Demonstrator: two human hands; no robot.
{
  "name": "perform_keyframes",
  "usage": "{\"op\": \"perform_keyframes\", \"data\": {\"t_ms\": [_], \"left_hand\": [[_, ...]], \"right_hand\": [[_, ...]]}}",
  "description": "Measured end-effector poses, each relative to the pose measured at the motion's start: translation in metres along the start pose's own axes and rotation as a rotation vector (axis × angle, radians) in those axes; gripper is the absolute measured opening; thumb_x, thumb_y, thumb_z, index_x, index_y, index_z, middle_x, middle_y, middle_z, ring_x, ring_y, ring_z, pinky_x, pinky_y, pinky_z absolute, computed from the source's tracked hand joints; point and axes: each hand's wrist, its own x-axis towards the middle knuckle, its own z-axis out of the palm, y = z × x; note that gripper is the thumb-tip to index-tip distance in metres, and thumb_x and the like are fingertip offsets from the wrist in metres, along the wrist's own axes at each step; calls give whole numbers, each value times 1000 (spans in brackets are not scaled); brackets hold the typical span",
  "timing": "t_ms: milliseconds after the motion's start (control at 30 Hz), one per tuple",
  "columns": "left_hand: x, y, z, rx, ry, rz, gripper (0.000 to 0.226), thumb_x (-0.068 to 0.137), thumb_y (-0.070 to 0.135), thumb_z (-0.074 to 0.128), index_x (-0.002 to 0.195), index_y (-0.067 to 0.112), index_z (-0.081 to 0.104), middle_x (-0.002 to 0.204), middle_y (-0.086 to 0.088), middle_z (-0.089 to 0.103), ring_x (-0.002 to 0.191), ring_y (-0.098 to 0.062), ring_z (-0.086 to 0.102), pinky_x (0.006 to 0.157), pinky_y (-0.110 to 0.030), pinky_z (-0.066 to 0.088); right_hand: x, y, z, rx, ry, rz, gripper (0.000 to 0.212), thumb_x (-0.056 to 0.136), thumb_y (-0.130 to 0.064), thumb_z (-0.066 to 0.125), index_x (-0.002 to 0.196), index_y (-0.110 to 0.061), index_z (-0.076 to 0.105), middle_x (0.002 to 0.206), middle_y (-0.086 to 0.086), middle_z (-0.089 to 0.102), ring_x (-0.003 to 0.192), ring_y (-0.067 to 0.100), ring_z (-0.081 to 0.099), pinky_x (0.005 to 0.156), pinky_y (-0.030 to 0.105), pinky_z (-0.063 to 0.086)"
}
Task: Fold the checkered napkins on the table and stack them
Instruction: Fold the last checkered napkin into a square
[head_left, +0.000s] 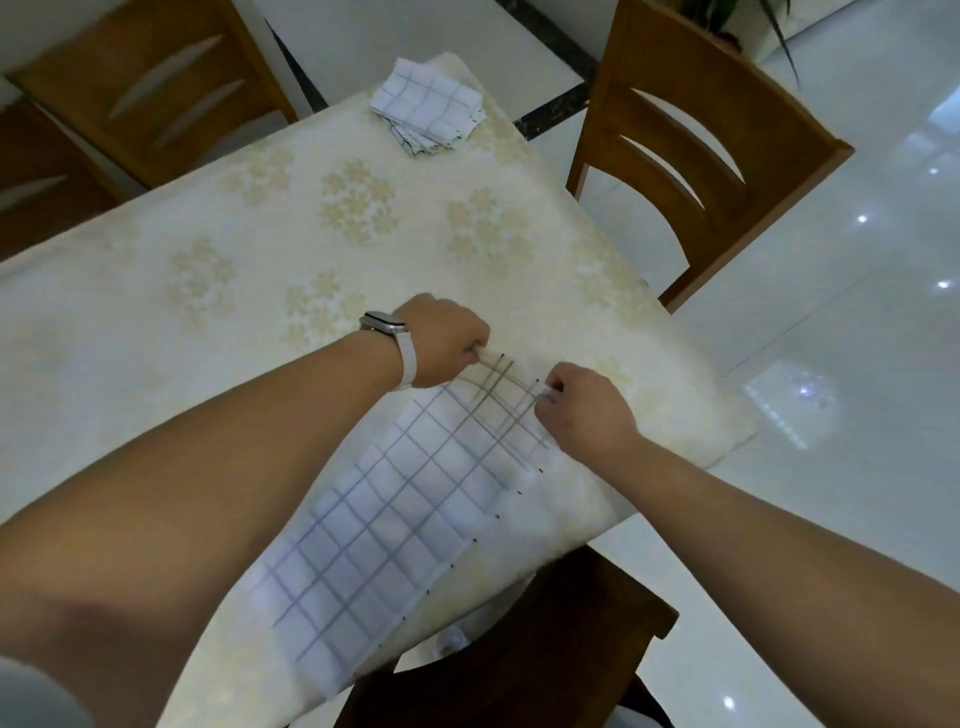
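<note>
Head view: my left hand (447, 345) and right hand (584, 410) each pinch 1 far corner of the napkin (395, 519), its far end raised off the table (208, 270). The rest lies flat near the table's right edge. The stack (426, 106) of folded napkins sits at the far corner, well apart.

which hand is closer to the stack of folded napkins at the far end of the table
Left. The left hand pinches one far corner of the spread napkin, nearly in line with the stack. The right hand pinches the other corner, further back and to the right.
</note>
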Motion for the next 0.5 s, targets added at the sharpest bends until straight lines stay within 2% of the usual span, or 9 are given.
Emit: {"op": "perform_keyframes", "data": {"t_ms": [67,267,500], "left_hand": [[-9,-6,-11,6,67,-26,21,97,31,44,98,22,63,95,2,65,85,-23,59,68,-32,32],[-60,-14,-27,-78,252,-97,20,97,26,47,102,20,66,101,0,68,96,-25,58,77,-35,41],[-151,-18,-8,-56,427,-32,14,90,15,56,86,13,69,85,-6,69,80,-31,59,67,-41,48]], "right_hand": [[-1,-13,-11,-18,41,-42,9,87,-18,50,80,-14,56,77,1,58,70,21,56,57,31,42],[-36,-53,-24,-58,133,-167,12,88,-21,50,86,-15,60,81,1,61,74,21,57,66,34,50],[-104,-98,8,-196,206,-330,9,87,-25,50,85,-19,57,86,-3,56,77,21,55,66,34,49]]}}
